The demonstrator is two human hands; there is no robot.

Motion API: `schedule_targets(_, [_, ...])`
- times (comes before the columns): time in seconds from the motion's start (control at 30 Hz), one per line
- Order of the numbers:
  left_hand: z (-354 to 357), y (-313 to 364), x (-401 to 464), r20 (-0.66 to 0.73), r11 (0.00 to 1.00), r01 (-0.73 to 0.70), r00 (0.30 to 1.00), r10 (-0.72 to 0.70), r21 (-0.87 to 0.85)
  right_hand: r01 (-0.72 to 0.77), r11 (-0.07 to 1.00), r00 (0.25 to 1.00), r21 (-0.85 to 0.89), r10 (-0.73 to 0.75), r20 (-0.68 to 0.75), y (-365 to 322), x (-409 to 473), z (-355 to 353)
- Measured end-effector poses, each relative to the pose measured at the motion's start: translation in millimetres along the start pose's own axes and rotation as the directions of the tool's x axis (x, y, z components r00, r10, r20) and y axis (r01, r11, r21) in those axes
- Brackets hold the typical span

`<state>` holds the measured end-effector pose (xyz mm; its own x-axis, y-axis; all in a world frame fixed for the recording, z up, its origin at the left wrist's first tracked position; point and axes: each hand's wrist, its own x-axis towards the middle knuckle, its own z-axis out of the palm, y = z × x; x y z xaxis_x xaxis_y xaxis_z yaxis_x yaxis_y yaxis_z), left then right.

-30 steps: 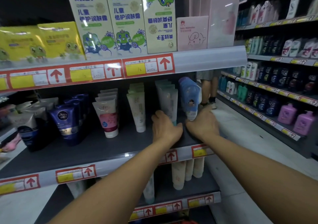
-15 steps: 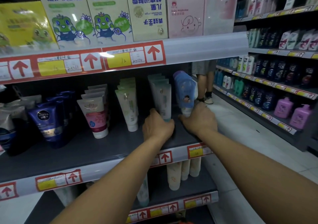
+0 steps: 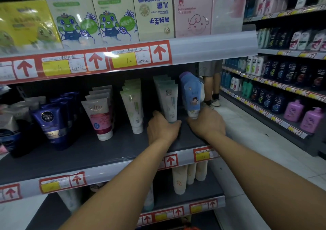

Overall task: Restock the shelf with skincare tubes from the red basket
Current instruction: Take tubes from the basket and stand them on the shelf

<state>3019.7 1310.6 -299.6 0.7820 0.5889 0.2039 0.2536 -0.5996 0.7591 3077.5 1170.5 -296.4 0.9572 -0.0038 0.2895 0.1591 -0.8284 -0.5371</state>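
There is a single view, from a wide-angle camera worn on the person's head. It looks forward and slightly down, close to a store shelf (image 3: 98,152) of skincare tubes at about chest height, near enough that both forearms fill the lower frame. The upper shelf's price rail (image 3: 123,60) crosses overhead; the aisle floor (image 3: 250,141) and a facing shampoo rack (image 3: 282,88) curve away at right.
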Motion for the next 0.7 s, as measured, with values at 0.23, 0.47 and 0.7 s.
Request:
schedule_targets(0.23, [-0.5,-1.3,0.1,-0.006,1.0,-0.004,1.0,0.004,-0.014,-0.046,0.999,0.998,-0.003,0.045,-0.053,0.8,0.4,2.9])
schedule_targets(0.47, [1.9,-2.8,1.8,-0.014,1.0,-0.006,1.0,0.006,-0.012,-0.037,0.999,0.997,-0.008,0.036,-0.07,2.5,1.6,6.0])
schedule_targets(0.7, [1.7,-3.7,1.1,0.006,0.999,-0.017,1.0,0.017,0.029,-0.045,0.997,0.993,0.067,0.052,-0.103,1.7,-3.0,4.9])
